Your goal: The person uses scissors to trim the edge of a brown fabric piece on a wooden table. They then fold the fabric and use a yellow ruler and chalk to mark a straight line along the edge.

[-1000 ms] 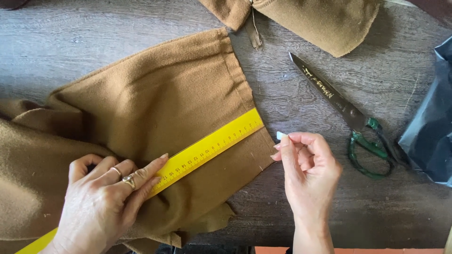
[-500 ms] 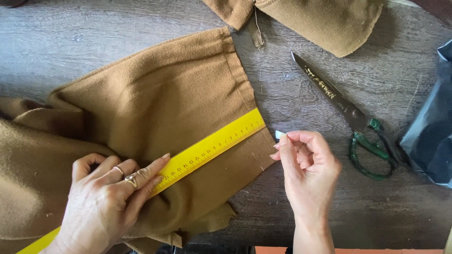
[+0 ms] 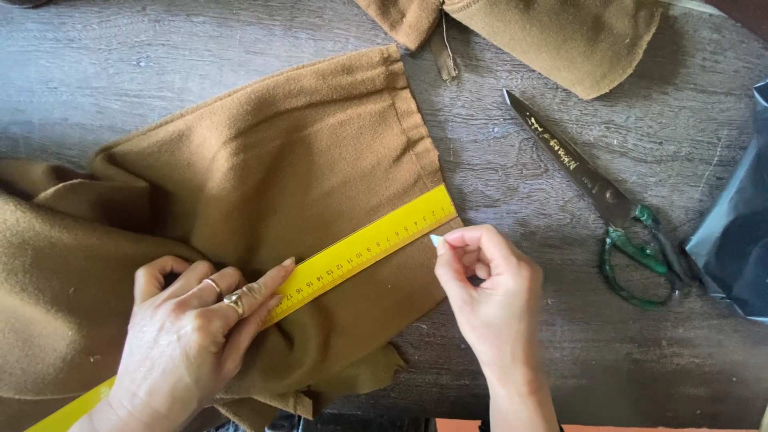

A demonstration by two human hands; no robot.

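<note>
A brown wool garment piece (image 3: 264, 168) lies spread on a dark wooden table (image 3: 560, 336). A yellow ruler (image 3: 368, 244) runs diagonally across its lower part. My left hand (image 3: 192, 336) presses flat on the ruler and cloth, fingers spread, rings on two fingers. My right hand (image 3: 488, 288) pinches a small pale piece of chalk (image 3: 436, 239) at the ruler's right end, by the cloth's edge.
Large scissors with green handles (image 3: 608, 204) lie to the right of my right hand. A second brown cloth piece (image 3: 552, 36) sits at the top edge. A dark plastic bag (image 3: 740, 240) is at the far right.
My right hand with the chalk has edged slightly left, up to the ruler's end. The left hand stays pressed on the ruler.
</note>
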